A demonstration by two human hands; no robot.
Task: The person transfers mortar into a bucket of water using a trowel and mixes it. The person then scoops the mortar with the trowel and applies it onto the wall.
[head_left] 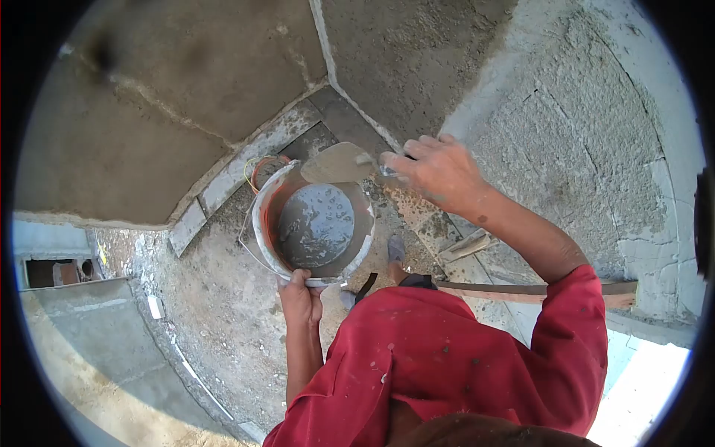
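Right hand (441,177): closed on trowel (335,164), blade crosswise, pointing left over far rim of bucket (259,221) (grey mix (316,223) inside); bucket: left of right hand, nearer left hand (300,301), which clasps its near rim

There are two bare, mortar-dusted hands, a left hand (300,299) and a right hand (438,173), with one round, mortar-crusted bucket (267,252), one flat, rounded, grey-coated trowel (335,163) and one pool of wet grey mortar (316,226). Also visible are one partly hidden orange round container (262,173), one red cloth shirt (447,350), two feet (395,249) and one long brown wooden board (514,293).
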